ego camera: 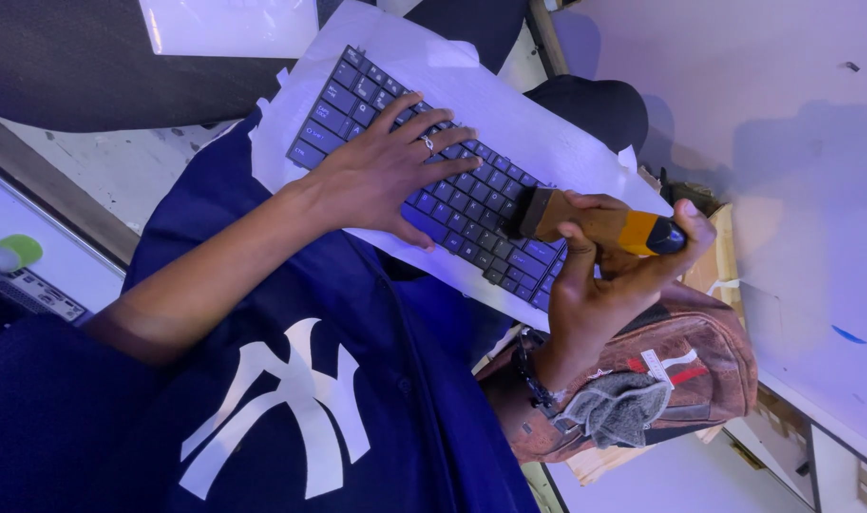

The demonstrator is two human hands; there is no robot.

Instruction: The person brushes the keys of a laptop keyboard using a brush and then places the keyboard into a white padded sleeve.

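Keyboard (424,171) lies slantwise on white paper (509,104) across lap. Left hand (381,176) spread flat on keys, pressing down. Right hand (609,275) at 4 o'clock of left, closed around brush (590,223), bristles touching keys at keyboard's lower end. Brown bag (690,370) with grey cloth (619,408) at 5 o'clock. Pale wall at 2 o'clock; bare paper margin beyond keyboard's upper edge.

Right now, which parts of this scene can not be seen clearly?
All in the head view:
- Keys under the left hand: the palm and fingers cover that part of the keyboard.
- Brush bristles: dark against dark keys, so contact is unclear.
- Middle of the brush handle: wrapped by the right hand.
- Key markings: too small.
- Brown bag: partly behind the right wrist.
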